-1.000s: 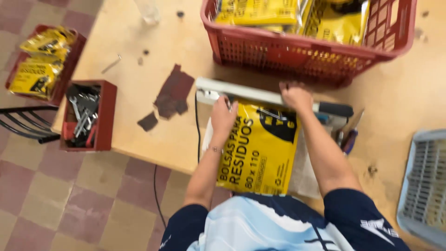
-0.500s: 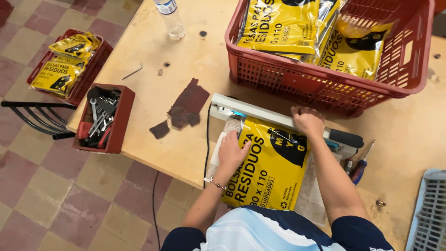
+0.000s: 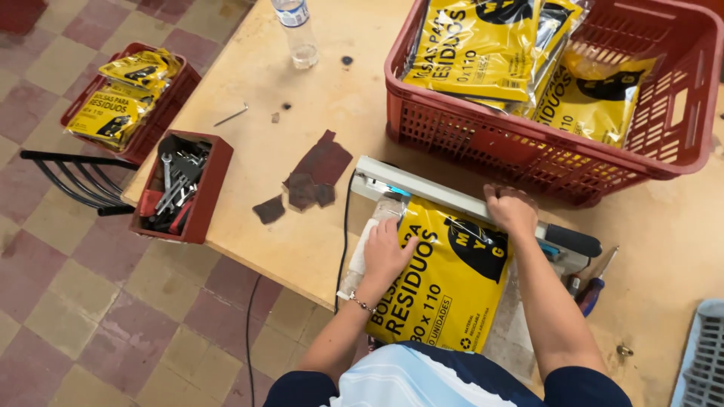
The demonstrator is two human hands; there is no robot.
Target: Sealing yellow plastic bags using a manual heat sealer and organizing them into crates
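The yellow plastic packet lies flat on the wooden counter, its top edge tucked under the arm of the long white heat sealer. It looks light, soft and slippery, a filled film pouch that would buckle if lifted by one corner, so flat palms or a grip on both side edges suit it best. The left hand rests on its upper left corner, fingers spread flat and holding nothing. The right hand presses down on the sealer arm, fingers curled over it. A red crate of similar packets stands just behind.
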